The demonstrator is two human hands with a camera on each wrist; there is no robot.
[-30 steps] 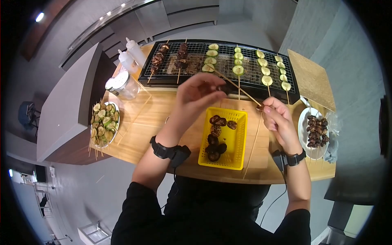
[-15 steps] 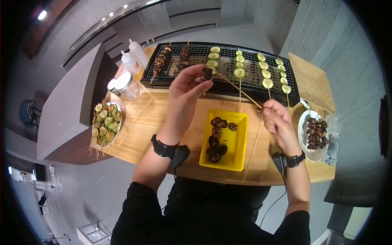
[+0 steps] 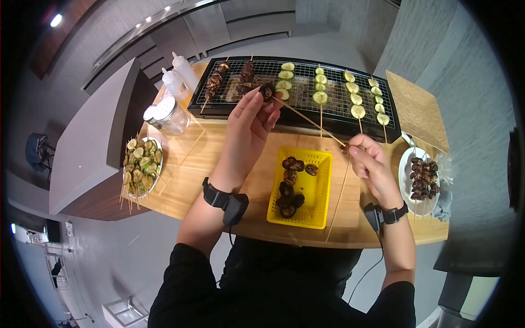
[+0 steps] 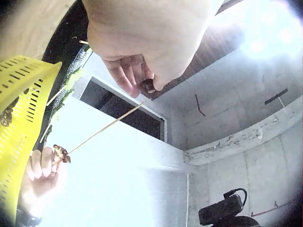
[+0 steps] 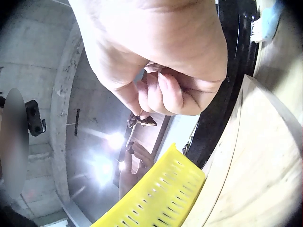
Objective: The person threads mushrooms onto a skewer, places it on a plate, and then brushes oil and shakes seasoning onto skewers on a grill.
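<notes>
Left hand [image 3: 247,124] pinches a dark slice [image 3: 267,91] (upper centre) near the skewer's [image 3: 306,118] tip; right hand [image 3: 374,158] grips its lower end.

Tabletop [image 3: 188,180] is leaving room between the left forearm [image 3: 203,225] and the plate [image 3: 159,158] of green slices. A held skewer [image 3: 307,117] is barring the direct line from yellow basket [image 3: 316,197] to grill [image 3: 301,82].
</notes>
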